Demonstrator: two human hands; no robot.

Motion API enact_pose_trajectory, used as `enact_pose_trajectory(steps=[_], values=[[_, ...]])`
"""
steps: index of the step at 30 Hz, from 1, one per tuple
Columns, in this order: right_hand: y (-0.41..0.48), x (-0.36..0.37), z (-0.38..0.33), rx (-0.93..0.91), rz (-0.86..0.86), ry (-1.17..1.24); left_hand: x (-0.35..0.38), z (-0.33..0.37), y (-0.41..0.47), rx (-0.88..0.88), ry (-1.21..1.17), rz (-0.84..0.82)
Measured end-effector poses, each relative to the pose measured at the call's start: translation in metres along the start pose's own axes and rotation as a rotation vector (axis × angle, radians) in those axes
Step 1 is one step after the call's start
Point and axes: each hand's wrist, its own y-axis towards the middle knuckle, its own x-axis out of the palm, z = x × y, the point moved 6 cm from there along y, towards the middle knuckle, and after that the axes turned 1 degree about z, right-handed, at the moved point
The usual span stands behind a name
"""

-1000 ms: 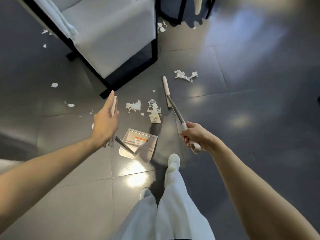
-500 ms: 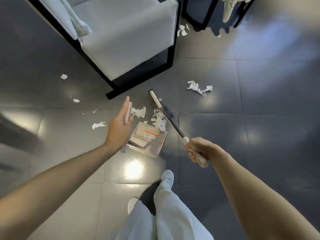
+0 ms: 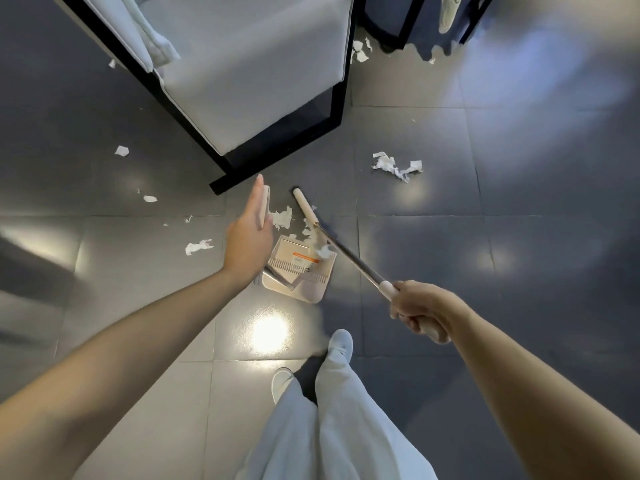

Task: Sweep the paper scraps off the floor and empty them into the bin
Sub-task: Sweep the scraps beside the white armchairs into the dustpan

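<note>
A beige dustpan (image 3: 298, 273) stands on the grey tile floor in front of me, and its upright handle (image 3: 266, 202) is held by my left hand (image 3: 248, 239), thumb lying straight along it. My right hand (image 3: 419, 312) grips the end of a broom handle. The broom head (image 3: 304, 207) lies at the pan's far edge, pushing paper scraps (image 3: 320, 245) over the lip. More scraps (image 3: 281, 218) lie just beyond the pan, a crumpled bunch (image 3: 394, 166) further right, and loose bits (image 3: 199, 247) to the left. No bin shows.
A white armchair (image 3: 249, 74) on a black frame stands close behind the pan. A second black frame (image 3: 408, 22) sits at the top right, with scraps (image 3: 360, 51) between the two. My white shoes (image 3: 341, 344) and trouser legs are just behind the pan.
The broom head has drawn the scrap pile toward me, and some of it now lies on the pan's lip. My left hand kept hold of the pan's handle throughout.
</note>
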Motion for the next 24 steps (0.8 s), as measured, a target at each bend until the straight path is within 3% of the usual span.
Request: enact_pose_trajectory(steps=[7,13,19,24], values=[[-0.046,-0.004,0.019,-0.006,-0.166,0.133,-0.021,-0.010,-0.011,0.009,-0.052,-0.025],[-0.055,0.005,-0.022,-0.138,-0.031,0.073,-0.062,-0.039,-0.027,-0.006,-0.053,-0.001],[-0.032,0.005,-0.096,-0.286,0.207,-0.284,-0.094,-0.068,-0.030,-0.070,-0.040,0.077],[-0.008,0.027,-0.147,-0.347,0.249,-0.563,-0.124,-0.090,-0.001,-0.070,0.015,0.097]])
